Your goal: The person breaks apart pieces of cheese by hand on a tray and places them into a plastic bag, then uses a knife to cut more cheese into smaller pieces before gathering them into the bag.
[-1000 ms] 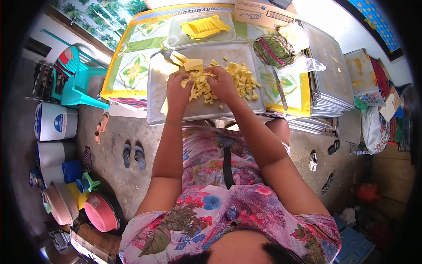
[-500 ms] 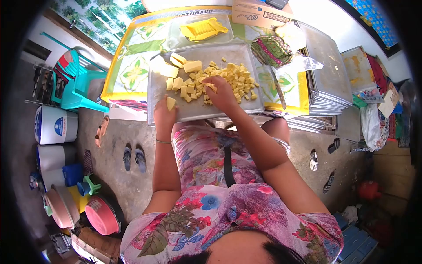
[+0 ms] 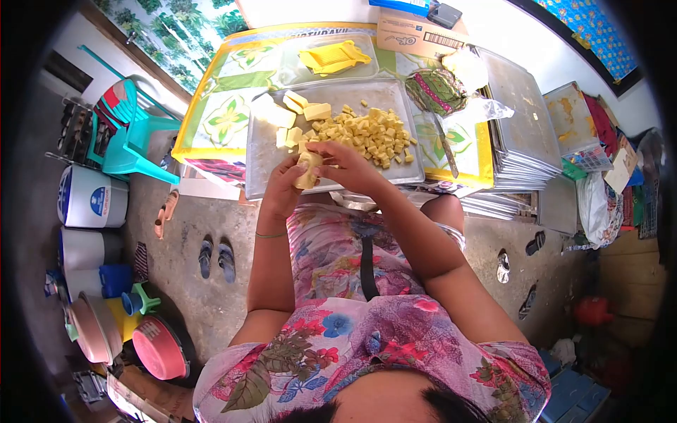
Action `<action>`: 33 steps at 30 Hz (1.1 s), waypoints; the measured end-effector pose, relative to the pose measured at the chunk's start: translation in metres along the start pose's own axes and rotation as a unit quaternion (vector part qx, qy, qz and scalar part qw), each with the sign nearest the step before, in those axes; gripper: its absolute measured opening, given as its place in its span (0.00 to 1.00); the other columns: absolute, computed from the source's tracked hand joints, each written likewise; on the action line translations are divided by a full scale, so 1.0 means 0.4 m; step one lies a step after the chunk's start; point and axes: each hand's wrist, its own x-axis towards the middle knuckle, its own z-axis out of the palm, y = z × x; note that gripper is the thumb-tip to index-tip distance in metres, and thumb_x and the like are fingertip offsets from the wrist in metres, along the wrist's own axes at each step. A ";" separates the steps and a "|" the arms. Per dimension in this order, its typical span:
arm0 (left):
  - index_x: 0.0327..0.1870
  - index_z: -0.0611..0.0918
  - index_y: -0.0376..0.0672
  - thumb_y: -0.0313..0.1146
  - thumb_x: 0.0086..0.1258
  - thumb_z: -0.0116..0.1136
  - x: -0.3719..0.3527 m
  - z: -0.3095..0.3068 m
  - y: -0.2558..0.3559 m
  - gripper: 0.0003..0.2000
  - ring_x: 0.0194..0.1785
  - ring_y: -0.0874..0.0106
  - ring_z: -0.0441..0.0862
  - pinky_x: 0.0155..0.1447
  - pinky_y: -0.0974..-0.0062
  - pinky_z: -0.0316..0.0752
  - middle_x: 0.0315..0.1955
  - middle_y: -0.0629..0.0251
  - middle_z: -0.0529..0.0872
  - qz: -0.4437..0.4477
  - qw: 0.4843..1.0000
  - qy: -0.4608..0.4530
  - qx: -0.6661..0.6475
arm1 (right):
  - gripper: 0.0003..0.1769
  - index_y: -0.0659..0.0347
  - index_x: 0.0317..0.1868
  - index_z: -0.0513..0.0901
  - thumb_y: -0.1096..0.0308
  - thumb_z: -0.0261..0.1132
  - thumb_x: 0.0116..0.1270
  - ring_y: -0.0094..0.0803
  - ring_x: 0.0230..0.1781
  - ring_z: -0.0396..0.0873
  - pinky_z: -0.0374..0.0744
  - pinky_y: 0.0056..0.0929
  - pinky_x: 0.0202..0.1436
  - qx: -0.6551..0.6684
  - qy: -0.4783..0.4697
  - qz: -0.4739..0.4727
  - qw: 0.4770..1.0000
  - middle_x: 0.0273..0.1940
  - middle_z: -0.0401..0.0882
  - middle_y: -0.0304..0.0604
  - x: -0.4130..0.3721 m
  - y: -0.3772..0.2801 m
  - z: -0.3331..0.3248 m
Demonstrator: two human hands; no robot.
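Note:
My left hand [image 3: 283, 187] is closed on a pale yellow piece [image 3: 307, 171] above the near edge of the metal tray [image 3: 338, 92]. Its fingers wrap the piece from the left. My right hand [image 3: 347, 168] touches the same piece from the right with its fingers bent round it. Behind my hands, small yellow cubes [image 3: 381, 134] lie heaped on the middle and right of the tray. Larger yellow blocks [image 3: 317, 111] rest at its back left. A knife [image 3: 446, 146] lies on the tablecloth right of the tray.
Behind the tray, a clear container [image 3: 289, 69] holds yellow material. A cardboard box [image 3: 416, 35] stands at the back. Stacked metal trays [image 3: 518, 106] are at the right, beside a plastic bag [image 3: 493, 109]. Left of the table stands a teal chair [image 3: 134, 144].
Both hands have come together at the tray's near left. My right hand has left the cube heap and moved left to the piece; my left hand has shifted right.

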 end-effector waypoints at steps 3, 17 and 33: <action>0.52 0.73 0.32 0.31 0.70 0.53 -0.015 0.021 -0.015 0.14 0.42 0.70 0.82 0.46 0.72 0.82 0.44 0.57 0.81 0.014 1.000 0.020 0.008 | 0.24 0.66 0.55 0.77 0.72 0.70 0.58 0.27 0.48 0.78 0.77 0.25 0.51 0.049 0.017 0.075 0.996 0.47 0.80 0.43 -0.019 -0.011 -0.002; 0.50 0.76 0.36 0.30 0.65 0.59 -0.004 -0.018 -0.061 0.14 0.38 0.72 0.83 0.42 0.77 0.81 0.40 0.61 0.83 0.031 0.990 0.114 0.081 | 0.17 0.68 0.47 0.77 0.75 0.69 0.58 0.25 0.30 0.79 0.78 0.22 0.37 0.212 0.097 0.155 0.960 0.33 0.80 0.41 -0.026 0.074 -0.026; 0.41 0.84 0.42 0.49 0.58 0.63 0.110 -0.074 -0.058 0.20 0.58 0.57 0.69 0.62 0.48 0.55 0.54 0.57 0.74 0.176 0.577 0.272 0.750 | 0.12 0.66 0.45 0.80 0.69 0.65 0.63 0.17 0.35 0.75 0.74 0.17 0.41 0.062 0.273 0.071 0.957 0.36 0.80 0.35 0.086 0.075 -0.102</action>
